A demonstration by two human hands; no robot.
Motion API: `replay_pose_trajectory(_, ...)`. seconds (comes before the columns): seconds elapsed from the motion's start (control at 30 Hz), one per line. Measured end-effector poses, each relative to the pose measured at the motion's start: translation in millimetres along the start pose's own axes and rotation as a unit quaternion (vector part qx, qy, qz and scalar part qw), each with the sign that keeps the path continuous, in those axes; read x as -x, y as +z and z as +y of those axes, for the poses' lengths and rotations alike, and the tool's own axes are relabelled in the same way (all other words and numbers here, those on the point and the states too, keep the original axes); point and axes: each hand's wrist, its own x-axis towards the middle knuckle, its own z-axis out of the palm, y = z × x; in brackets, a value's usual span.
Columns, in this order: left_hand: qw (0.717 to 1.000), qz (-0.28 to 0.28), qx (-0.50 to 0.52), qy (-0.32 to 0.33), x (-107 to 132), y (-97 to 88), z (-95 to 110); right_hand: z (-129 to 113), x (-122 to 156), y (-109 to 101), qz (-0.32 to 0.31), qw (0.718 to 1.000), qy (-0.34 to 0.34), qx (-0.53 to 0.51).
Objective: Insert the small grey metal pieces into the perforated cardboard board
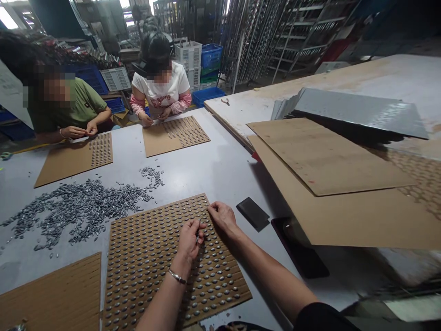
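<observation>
White bench (186, 177). At its far edge sat a co-worker in green (88, 100) and another in white (179, 79), each bent over a part-covered board (158, 141). The wearer's cardboard sheet (231, 261) lay by the near edge, bearing close rows of metal pieces (188, 316) — regular spacing, presumably so none touched. Loose pile (99, 197) beyond and left of the sheet's far left corner, mid-bench (within reach of all three, likely on purpose). Right hand (223, 216) at the sheet's far right corner: thumb and forefinger drawn toward each other; could not tell whether they met on anything. Left hand (190, 240) above the sheet, further in from that corner — fingers curled around grey metal pieces, apparently a small supply kept near the other hand.
</observation>
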Motion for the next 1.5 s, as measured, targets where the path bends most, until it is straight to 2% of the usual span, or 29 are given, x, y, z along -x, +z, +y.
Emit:
replay_pose_trajectory(0.43, 0.999, 0.01, 0.051, 0.001, 7, -0.3, -1, -7, -2, 1, -0.007, 0.999, 0.026, 0.038)
replay_pose_trajectory(0.57, 0.999, -0.016, 0.043, 0.007, 11, -2.3, -1, -5, 15, -3, 0.026, 0.998, 0.006, -0.065)
replay_pose_trajectory(0.67, 0.999, -0.032, 0.037, -0.005, 15, 0.0, -2, -2, 45, -6, -0.033, 0.982, -0.074, -0.17)
replay_pose_trajectory(0.73, 0.998, -0.041, 0.037, -0.014, 17, 3.4, -5, 1, 64, -6, -0.081, 0.968, -0.1, -0.216)
replay_pose_trajectory(0.8, 0.998, -0.048, 0.038, -0.022, 18, 7.1, -7, 3, 74, -7, -0.098, 0.96, -0.088, -0.247)
replay_pose_trajectory(0.9, 0.998, -0.047, 0.039, -0.028, 16, 10.0, -9, 6, 68, -10, -0.123, 0.954, -0.052, -0.27)
replay_pose_trajectory(0.97, 0.998, -0.033, 0.042, -0.025, 15, 9.9, -8, 7, 55, -13, -0.104, 0.962, -0.038, -0.25)
replay_pose_trajectory(1.07, 0.998, 0.004, 0.052, -0.023, 13, 7.6, -5, 7, 34, -15, -0.024, 0.986, -0.023, -0.164)
replay_pose_trajectory(1.13, 0.999, 0.009, 0.048, -0.023, 14, 5.6, -3, 7, 23, -13, -0.005, 0.994, -0.02, -0.11)
replay_pose_trajectory(1.3, 1.0, 0.006, 0.007, -0.003, 14, 3.1, -5, 10, 10, -2, -0.001, 0.999, -0.027, -0.033)
replay_pose_trajectory(1.5, 1.0, -0.019, 0.012, -0.004, 16, 7.2, -3, 6, 1, -5, -0.041, 0.999, -0.006, 0.023)
